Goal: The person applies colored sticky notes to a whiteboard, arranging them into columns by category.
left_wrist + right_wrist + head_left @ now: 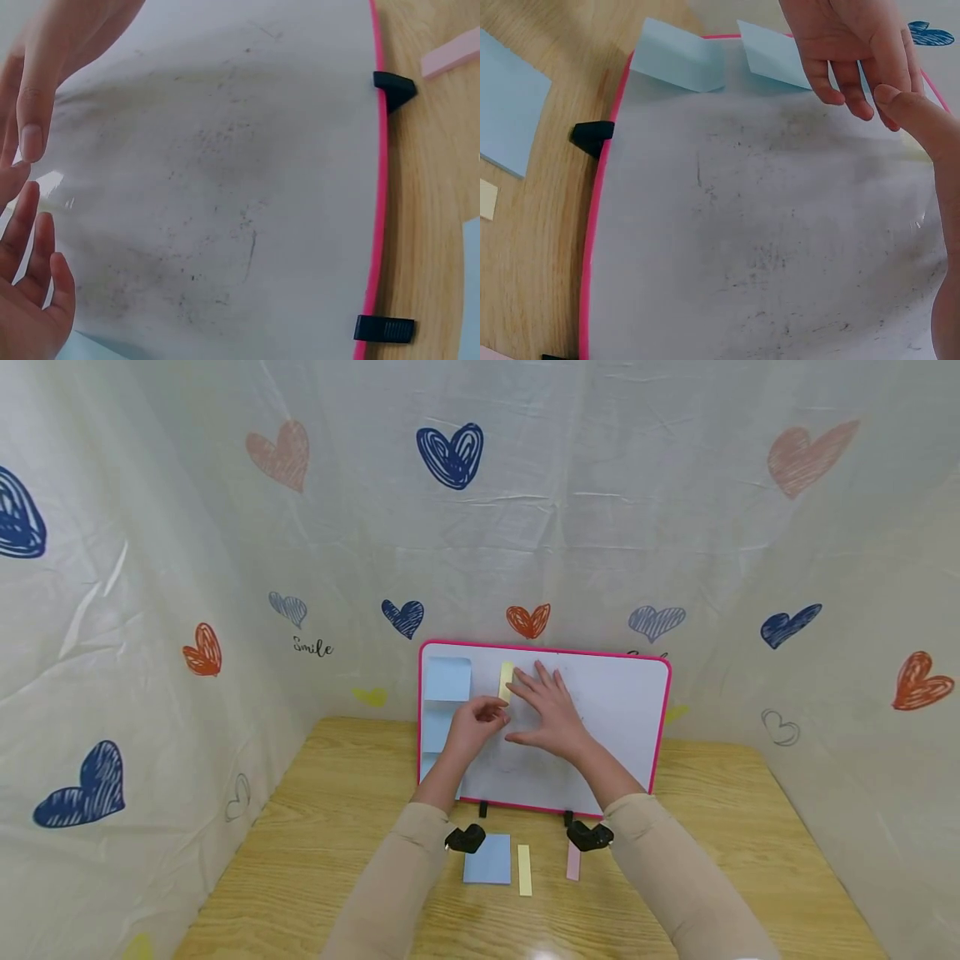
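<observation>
In the head view, a small whiteboard [622, 718] with a pink frame stands upright on the table. A yellow sticky strip [506, 681] lies upright against its upper part. My left hand [474, 725] is at the strip's lower end, its fingers loosely bent. The right hand [552, 710] has its fingers spread over the board, with fingertips at the strip's right side. Blue sticky notes [448, 678] run down the board's left edge. In the right wrist view, two blue notes [679, 56] curl away from the surface, and the strip [913, 148] is mostly hidden behind the hands.
On the table [337, 827] before the board lie a blue sticky-note pad [487, 860], a yellow strip pad [524, 870] and a pink strip pad [573, 862]. Black feet [384, 328] hold the board's lower edge. A heart-printed curtain [585, 527] hangs behind.
</observation>
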Demonstrator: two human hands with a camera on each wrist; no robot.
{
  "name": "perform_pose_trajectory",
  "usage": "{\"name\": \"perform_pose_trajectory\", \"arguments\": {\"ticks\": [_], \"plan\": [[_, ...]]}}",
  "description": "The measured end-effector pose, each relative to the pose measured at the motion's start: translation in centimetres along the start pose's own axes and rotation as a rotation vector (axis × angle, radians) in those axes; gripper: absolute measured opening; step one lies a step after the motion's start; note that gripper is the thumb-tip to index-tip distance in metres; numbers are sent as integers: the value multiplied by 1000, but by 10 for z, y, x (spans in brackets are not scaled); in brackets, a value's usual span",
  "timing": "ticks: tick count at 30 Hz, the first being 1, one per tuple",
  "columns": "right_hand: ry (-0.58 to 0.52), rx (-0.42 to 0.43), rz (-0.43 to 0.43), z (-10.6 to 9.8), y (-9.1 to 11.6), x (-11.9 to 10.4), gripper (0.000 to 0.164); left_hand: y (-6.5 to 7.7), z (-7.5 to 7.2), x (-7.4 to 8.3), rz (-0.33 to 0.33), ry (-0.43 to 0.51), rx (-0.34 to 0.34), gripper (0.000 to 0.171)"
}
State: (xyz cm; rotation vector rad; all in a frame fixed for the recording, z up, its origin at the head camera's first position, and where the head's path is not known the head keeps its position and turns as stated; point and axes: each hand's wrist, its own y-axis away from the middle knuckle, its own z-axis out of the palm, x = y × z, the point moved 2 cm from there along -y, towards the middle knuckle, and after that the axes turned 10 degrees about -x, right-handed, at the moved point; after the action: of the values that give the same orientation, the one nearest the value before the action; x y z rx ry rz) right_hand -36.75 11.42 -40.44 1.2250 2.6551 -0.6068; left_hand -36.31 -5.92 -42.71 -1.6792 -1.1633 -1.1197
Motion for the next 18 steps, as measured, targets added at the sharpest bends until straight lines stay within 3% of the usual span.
{"name": "perform_pose_trajectory", "arguments": {"ticks": [9,18], "plan": [[-104,64,-32,7,18,-1,77,14,4,-4,11,-5,-54,28],[-282,53,6,16,40,-3,73,31,10,-10,-16,-9,-117,31]]}}
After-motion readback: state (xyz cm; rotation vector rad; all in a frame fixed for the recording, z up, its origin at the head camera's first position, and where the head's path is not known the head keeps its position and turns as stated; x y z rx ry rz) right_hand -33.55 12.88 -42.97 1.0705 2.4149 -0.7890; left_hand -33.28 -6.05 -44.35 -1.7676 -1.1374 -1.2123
